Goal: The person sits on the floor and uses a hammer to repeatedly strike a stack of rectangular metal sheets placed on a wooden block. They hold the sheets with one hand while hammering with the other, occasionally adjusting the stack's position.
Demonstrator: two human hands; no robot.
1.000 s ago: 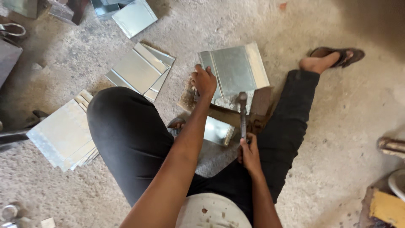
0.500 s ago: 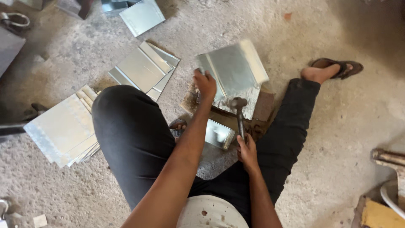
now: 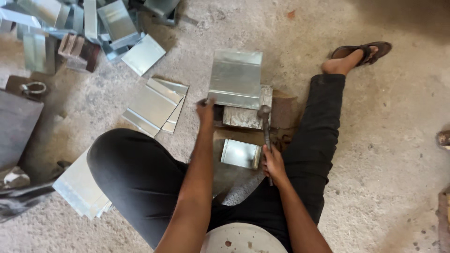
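Observation:
I sit on a concrete floor with my legs spread. My right hand (image 3: 273, 164) is shut on the handle of a hammer (image 3: 265, 122), whose head rests near a flat metal block (image 3: 247, 112). My left hand (image 3: 206, 111) reaches to the near left corner of a bent galvanised sheet (image 3: 236, 78) lying on that block and seems to hold its edge. A smaller folded sheet piece (image 3: 241, 153) lies between my legs, just left of my right hand.
Two folded sheets (image 3: 154, 106) lie left of the block. A stack of flat sheets (image 3: 80, 187) sits under my left knee. Several bent sheets (image 3: 89, 23) are heaped at the top left. My sandalled foot (image 3: 357, 54) is at the upper right.
The view has shifted, so everything sits lower and more to the right. The hammer head has come down onto the block. My left hand stays at the sheet's near corner.

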